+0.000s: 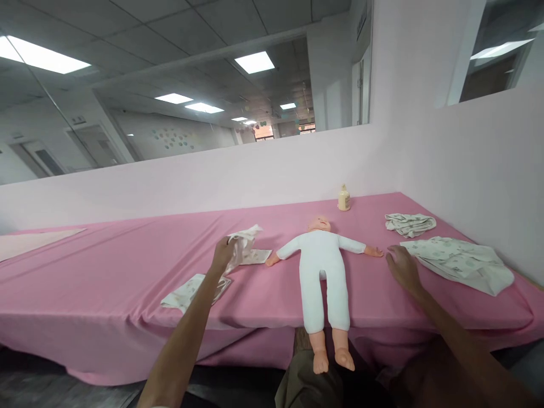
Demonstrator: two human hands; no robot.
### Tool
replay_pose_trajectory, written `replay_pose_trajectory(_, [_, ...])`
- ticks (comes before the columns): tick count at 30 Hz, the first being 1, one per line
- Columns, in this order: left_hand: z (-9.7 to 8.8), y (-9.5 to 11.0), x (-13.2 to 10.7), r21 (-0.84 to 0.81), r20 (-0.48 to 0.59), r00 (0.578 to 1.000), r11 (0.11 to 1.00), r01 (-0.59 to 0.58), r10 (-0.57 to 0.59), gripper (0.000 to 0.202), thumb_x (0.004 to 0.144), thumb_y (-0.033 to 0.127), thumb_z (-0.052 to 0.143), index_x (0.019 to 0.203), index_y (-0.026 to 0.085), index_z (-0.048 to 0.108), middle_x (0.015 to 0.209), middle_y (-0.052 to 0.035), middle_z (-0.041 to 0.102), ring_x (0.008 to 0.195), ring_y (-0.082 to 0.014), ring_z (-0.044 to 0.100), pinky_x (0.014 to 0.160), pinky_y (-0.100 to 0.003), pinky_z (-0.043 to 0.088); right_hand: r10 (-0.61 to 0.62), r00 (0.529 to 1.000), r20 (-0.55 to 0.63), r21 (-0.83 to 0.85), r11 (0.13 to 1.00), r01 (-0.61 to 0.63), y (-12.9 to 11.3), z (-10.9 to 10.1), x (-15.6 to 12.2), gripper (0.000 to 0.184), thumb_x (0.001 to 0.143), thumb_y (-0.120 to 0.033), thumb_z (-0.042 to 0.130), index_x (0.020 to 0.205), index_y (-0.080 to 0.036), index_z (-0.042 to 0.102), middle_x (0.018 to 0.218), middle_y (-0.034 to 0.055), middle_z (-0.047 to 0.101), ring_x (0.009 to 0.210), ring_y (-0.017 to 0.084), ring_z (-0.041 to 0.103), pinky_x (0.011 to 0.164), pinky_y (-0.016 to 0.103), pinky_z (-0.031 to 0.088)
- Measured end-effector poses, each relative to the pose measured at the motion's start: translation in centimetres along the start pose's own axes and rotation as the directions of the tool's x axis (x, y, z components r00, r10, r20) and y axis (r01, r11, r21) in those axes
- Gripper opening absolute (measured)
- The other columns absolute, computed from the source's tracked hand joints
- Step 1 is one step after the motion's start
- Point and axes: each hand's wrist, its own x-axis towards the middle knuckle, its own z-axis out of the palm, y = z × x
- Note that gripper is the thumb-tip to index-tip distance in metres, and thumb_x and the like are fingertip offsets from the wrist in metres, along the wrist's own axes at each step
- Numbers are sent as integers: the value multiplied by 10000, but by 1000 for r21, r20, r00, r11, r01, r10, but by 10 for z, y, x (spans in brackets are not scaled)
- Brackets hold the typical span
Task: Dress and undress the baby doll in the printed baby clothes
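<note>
A baby doll (321, 266) in a white bodysuit lies on its back on the pink-covered table (127, 266), arms spread, its bare legs hanging over the front edge. My left hand (223, 255) is closed on a pale patterned cloth (244, 243), lifting part of it off the table to the doll's left. My right hand (402, 266) lies flat and open on the table just right of the doll's hand, beside a patterned garment (461, 262).
A small folded patterned cloth (408, 223) lies at the back right and a cream bottle (344, 198) stands against the pink wall behind the doll. A pale pink sheet (29, 241) lies far left. The wall turns a corner at the right.
</note>
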Motion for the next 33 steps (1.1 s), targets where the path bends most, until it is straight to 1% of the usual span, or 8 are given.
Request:
replay_pose_trajectory(4, [-31, 52, -7, -354, -85, 996, 935, -39, 9, 296, 858, 399, 405, 881, 148, 560, 745, -34, 621, 678, -143, 588, 625, -241, 481, -92, 995, 44, 252, 965, 78, -75, -2, -20, 270, 843, -348, 441, 1008, -210, 605, 1092, 114, 655, 1059, 262, 589, 977, 431, 438])
replay_pose_trajectory(7, [-52, 102, -33, -911, -11, 1000, 413, -17, 15, 254, 710, 316, 665, 888, 139, 626, 801, -29, 666, 714, -139, 611, 634, -228, 493, -224, 950, 219, 460, 882, 102, -143, -10, -42, 321, 859, -414, 522, 1110, -230, 597, 1192, 81, 639, 1168, 267, 552, 1043, 465, 390])
replay_pose_trajectory(10, [-65, 147, -74, -965, 110, 983, 255, 70, 149, 254, 730, 280, 701, 929, 124, 668, 819, -34, 686, 716, -146, 628, 639, -238, 510, -280, 850, 446, 609, 791, -59, -200, -22, -61, 490, 799, -489, 648, 1241, -300, 556, 1317, 45, 590, 1203, 289, 537, 1007, 483, 422])
replay_pose_trajectory(13, [-69, 174, -113, -938, 217, 930, 327, 114, 297, 269, 790, 324, 688, 968, 124, 671, 798, -40, 681, 695, -160, 630, 643, -266, 512, -377, 772, 511, 726, 670, -154, -236, -34, -70, 561, 774, -441, 699, 1293, -299, 540, 1312, 54, 596, 1215, 295, 532, 1012, 461, 425])
replay_pose_trajectory(16, [-71, 184, -139, -863, 356, 859, 483, 151, 368, 300, 816, 357, 679, 1018, 135, 665, 848, -56, 690, 744, -169, 637, 667, -260, 500, -388, 773, 502, 786, 576, -222, -250, -42, -71, 591, 770, -376, 702, 1324, -284, 519, 1315, 49, 591, 1231, 304, 524, 1028, 457, 414])
replay_pose_trajectory(20, [-78, 182, -152, -762, 470, 810, 624, 173, 350, 303, 763, 361, 726, 970, 146, 676, 764, -32, 675, 650, -140, 597, 572, -217, 457, -367, 772, 519, 788, 555, -266, -245, -47, -67, 269, 790, -386, 664, 1036, -277, 665, 1029, 31, 682, 1031, 290, 618, 894, 418, 479])
replay_pose_trajectory(27, [-93, 167, -138, -712, 427, 864, 688, 140, 266, 284, 770, 379, 702, 943, 154, 704, 797, -61, 705, 614, -156, 593, 545, -236, 447, -292, 830, 474, 767, 601, -227, -233, -63, -56, 170, 787, -378, 633, 746, -216, 604, 733, -24, 572, 707, 154, 507, 641, 263, 398])
replay_pose_trajectory(33, [-100, 160, -130, -580, 221, 936, 808, -100, 274, 270, 818, 413, 646, 920, 171, 709, 758, -29, 659, 678, -149, 569, 588, -213, 432, -295, 890, 348, 753, 654, -77, -231, -83, -44, 210, 843, -353, 561, 712, -200, 623, 760, -16, 566, 747, 149, 511, 690, 260, 390])
